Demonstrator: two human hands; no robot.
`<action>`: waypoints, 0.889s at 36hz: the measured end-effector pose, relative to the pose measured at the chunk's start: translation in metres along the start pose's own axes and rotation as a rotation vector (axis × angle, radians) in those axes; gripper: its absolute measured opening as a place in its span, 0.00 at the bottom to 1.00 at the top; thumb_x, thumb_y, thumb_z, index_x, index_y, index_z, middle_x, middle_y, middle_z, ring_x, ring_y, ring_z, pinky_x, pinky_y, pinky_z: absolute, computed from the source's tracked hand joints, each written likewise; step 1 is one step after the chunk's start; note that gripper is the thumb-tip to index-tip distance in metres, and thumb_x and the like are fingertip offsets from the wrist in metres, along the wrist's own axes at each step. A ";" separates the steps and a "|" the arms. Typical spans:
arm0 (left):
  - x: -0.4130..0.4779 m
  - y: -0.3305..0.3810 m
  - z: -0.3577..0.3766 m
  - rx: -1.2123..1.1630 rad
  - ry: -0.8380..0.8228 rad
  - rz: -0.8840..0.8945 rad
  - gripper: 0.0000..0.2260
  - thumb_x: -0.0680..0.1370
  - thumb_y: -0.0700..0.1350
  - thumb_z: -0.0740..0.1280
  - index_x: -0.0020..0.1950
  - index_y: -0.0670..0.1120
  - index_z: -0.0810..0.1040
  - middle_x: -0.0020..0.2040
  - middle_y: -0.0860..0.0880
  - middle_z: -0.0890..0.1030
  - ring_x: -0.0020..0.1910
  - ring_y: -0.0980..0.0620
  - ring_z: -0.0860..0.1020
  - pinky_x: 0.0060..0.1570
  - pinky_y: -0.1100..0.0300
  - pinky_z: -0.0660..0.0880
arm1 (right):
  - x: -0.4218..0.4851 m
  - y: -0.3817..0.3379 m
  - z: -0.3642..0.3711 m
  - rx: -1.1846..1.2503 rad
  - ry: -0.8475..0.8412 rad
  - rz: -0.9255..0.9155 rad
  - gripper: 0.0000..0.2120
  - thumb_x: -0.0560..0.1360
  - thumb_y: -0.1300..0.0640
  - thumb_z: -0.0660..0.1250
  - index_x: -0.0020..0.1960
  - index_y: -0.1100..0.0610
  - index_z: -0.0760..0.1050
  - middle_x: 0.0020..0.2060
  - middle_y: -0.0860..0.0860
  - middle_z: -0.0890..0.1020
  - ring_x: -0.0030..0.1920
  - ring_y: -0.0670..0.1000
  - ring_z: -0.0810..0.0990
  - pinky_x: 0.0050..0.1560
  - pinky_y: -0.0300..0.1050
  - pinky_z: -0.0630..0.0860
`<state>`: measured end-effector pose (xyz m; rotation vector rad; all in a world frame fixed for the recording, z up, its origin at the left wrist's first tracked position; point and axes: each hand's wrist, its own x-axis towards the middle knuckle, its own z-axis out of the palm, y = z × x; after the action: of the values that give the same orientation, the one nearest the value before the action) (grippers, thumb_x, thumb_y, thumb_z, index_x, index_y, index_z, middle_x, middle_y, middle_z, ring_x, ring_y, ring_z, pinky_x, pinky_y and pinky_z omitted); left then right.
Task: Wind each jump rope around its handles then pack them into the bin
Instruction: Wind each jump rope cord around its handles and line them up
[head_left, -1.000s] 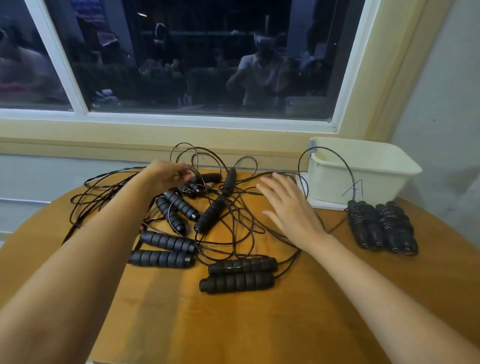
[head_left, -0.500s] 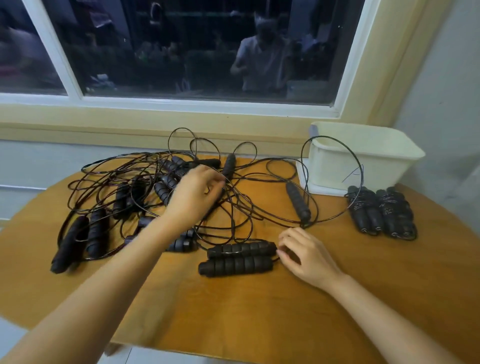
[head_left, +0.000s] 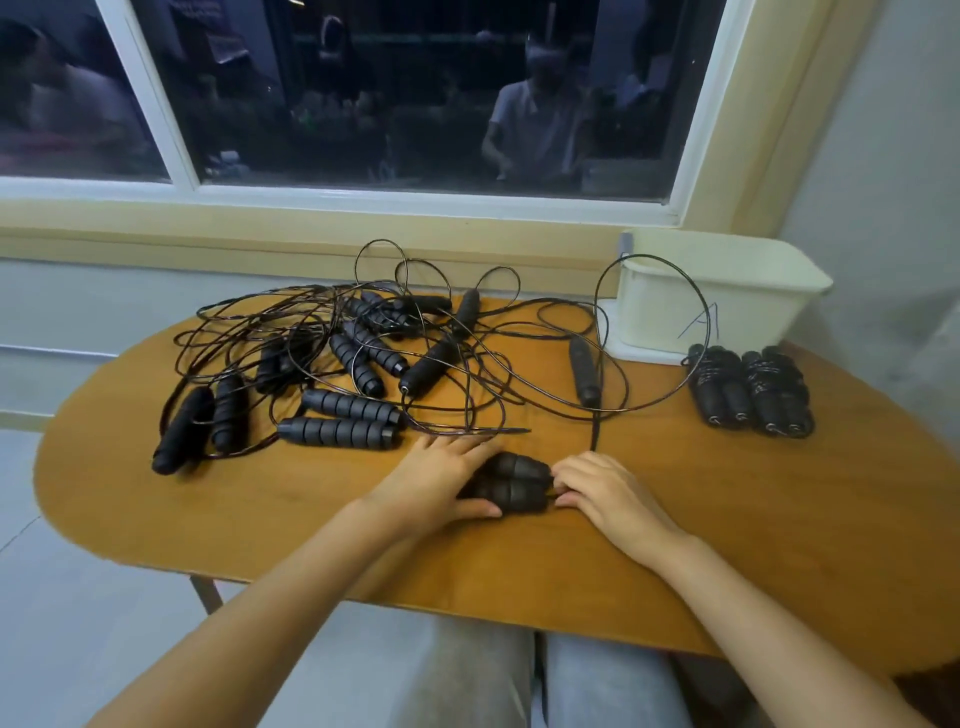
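The pair of handles (head_left: 514, 483) lies side by side at the front centre of the bench (head_left: 701, 525), long axes running left to right. Both handles are matt black with ribbed, segmented grips and rounded ends.

The left hand (head_left: 441, 480) covers the left portion of the pair. Its fingers (head_left: 467, 449) are laid over the top and the thumb is tucked under the near side, so the pair is clamped. The right hand (head_left: 605, 496) sits at the right ends of the handles. Its fingers (head_left: 569, 470) are curled with the tips against those ends; it cannot be told whether they pinch anything.

A thin black cord (head_left: 595, 434) runs from the right hand's area away toward a loose handle (head_left: 584, 371) lying apart from the rest.

Behind the left hand, a tangle (head_left: 311, 338) of glossy black cords and more ribbed handles spreads across the left and middle of the bench.

At the right, two wound bundles (head_left: 750, 389) lie touching each other, each wrapped in its own cord. The bin (head_left: 727, 301), cream plastic and rectangular, stands just behind them at the far right edge.
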<state>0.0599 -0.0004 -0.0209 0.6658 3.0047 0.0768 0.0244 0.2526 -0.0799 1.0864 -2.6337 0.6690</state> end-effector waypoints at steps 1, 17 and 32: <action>-0.004 0.001 0.001 -0.004 0.014 0.001 0.34 0.78 0.63 0.62 0.80 0.55 0.54 0.80 0.50 0.56 0.77 0.47 0.57 0.74 0.52 0.54 | -0.005 -0.002 -0.001 0.001 -0.010 -0.005 0.07 0.77 0.53 0.69 0.44 0.54 0.73 0.47 0.46 0.80 0.49 0.49 0.75 0.56 0.45 0.71; -0.036 0.012 0.033 0.018 0.576 0.230 0.23 0.78 0.63 0.61 0.65 0.49 0.77 0.57 0.50 0.77 0.56 0.49 0.74 0.53 0.52 0.73 | -0.043 0.003 -0.027 0.102 -0.003 0.161 0.06 0.74 0.45 0.69 0.50 0.42 0.76 0.60 0.37 0.75 0.65 0.37 0.67 0.64 0.44 0.68; 0.048 -0.039 0.009 -0.126 -0.017 0.184 0.23 0.83 0.57 0.53 0.78 0.65 0.53 0.79 0.59 0.58 0.78 0.49 0.53 0.76 0.43 0.48 | -0.005 -0.027 -0.007 -0.095 -0.268 -0.063 0.38 0.75 0.29 0.58 0.79 0.44 0.56 0.74 0.44 0.65 0.72 0.44 0.61 0.69 0.43 0.64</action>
<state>0.0011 -0.0155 -0.0350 0.9204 2.8847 0.2660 0.0477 0.2427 -0.0665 1.3050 -2.8039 0.4047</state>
